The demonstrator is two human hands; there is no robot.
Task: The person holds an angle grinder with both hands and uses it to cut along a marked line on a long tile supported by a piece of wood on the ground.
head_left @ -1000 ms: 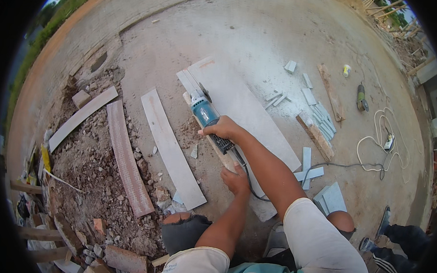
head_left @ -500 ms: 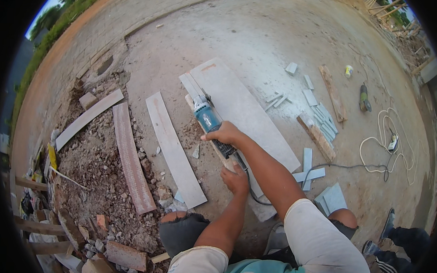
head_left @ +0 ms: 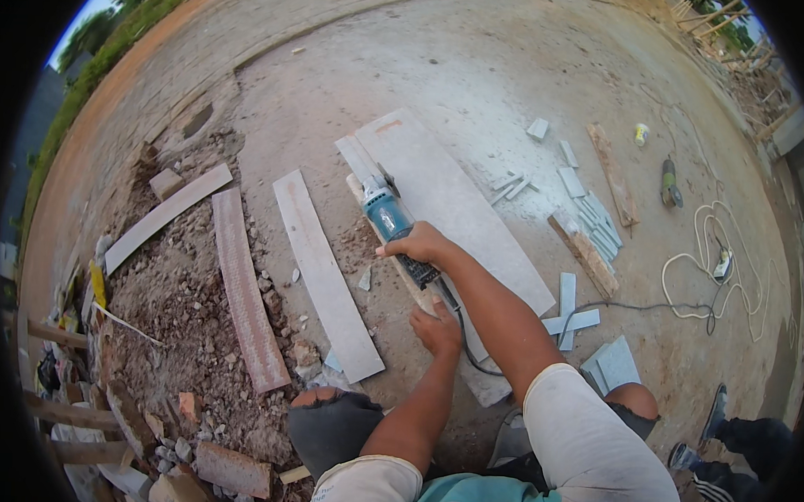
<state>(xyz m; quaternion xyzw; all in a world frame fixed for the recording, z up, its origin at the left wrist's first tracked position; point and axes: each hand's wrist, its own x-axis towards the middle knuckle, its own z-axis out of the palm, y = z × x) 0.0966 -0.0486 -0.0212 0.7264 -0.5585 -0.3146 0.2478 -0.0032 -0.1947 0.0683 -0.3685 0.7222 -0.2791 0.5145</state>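
Note:
My right hand [head_left: 420,245] is closed around the body of a blue angle grinder [head_left: 388,217]. The grinder lies at a slant over a large pale grey tile [head_left: 461,196], its head near the tile's left edge. A cut line runs ahead of it at the tile's far end. Nearer to me, my left hand [head_left: 436,330] is closed at the lower end of a narrow pale strip [head_left: 421,296] beneath the grinder; its fingertips are partly hidden. The grinder's black cord [head_left: 471,361] passes close by my left hand. The disc's contact with the tile is hard to make out.
Long cut tile strips [head_left: 326,275] lie to the left, some on rubble [head_left: 165,322]. At right are small tile offcuts [head_left: 598,224], wooden pieces [head_left: 583,256], a second grinder [head_left: 670,182], a white cup [head_left: 642,133] and a coiled cable [head_left: 698,261]. Another person's feet [head_left: 709,465] show at lower right.
The whole view has shifted slightly. Both hands and the grinder keep nearly the same place on the tile.

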